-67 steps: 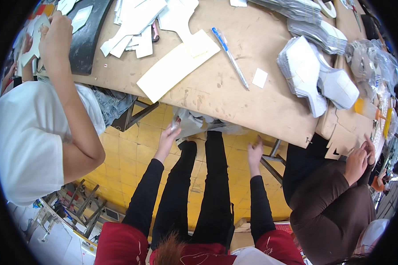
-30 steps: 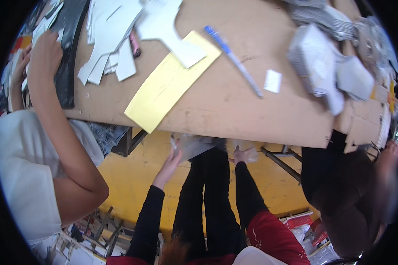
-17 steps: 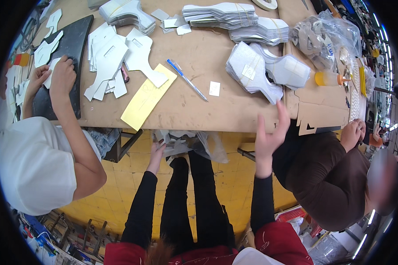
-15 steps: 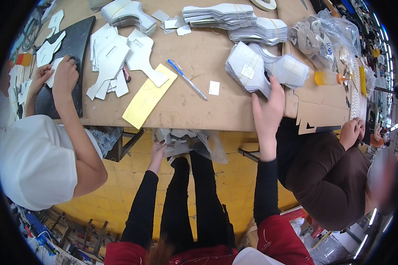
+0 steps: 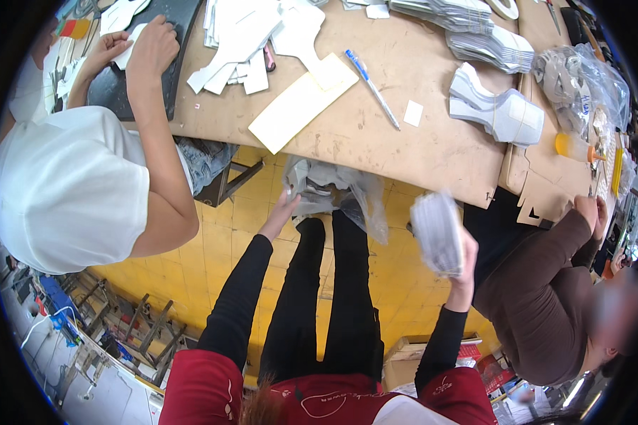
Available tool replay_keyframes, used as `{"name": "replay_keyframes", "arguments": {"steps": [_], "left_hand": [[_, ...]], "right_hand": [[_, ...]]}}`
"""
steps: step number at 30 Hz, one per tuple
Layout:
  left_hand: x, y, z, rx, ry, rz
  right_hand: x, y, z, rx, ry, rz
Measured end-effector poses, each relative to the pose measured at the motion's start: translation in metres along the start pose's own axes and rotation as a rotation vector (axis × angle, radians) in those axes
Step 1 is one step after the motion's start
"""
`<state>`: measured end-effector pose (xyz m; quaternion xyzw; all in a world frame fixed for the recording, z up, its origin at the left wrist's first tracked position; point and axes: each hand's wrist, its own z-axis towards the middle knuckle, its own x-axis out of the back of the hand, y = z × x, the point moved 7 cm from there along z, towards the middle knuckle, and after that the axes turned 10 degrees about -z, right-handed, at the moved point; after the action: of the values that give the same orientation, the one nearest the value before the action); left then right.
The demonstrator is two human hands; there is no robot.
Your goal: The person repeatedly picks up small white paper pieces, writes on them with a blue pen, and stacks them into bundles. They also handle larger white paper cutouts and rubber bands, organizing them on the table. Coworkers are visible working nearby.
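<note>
Progress: we are holding one stack of white cut pieces (image 5: pixel 436 232) off the table (image 5: pixel 432 152); more stacks (image 5: pixel 500 113) are waiting there.
Left hand (image 5: pixel 285 207): we are pinching the clear plastic bag (image 5: pixel 337 193) under the table edge.
Right hand (image 5: pixel 464 258): we are wrapping our fingers around the stack beside our knee.
Look: pale, layered, blurred.

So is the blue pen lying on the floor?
No, the blue pen lies on the brown table, beside a small white square.
</note>
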<state>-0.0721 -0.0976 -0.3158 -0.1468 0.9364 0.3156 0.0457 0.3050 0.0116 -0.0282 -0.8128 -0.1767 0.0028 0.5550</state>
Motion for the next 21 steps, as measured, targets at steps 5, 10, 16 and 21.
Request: {"name": "replay_keyframes", "arguments": {"steps": [5,10,16,21], "left_hand": [[-0.013,0.003,-0.001,-0.007,-0.119,0.058],[-0.011,0.003,-0.012,0.011,-0.038,0.014],[-0.019,0.011,-0.008,-0.018,0.066,-0.085],[-0.016,-0.004,-0.004,0.152,0.204,-0.142]], "right_hand": [[-0.087,0.111,0.015,-0.389,-0.543,0.013],[-0.186,0.194,0.080,-0.153,-0.267,-0.810],[-0.202,0.202,0.047,-0.138,-0.122,-0.599],[-0.152,0.161,-0.003,-0.220,-0.391,-0.523]]}}
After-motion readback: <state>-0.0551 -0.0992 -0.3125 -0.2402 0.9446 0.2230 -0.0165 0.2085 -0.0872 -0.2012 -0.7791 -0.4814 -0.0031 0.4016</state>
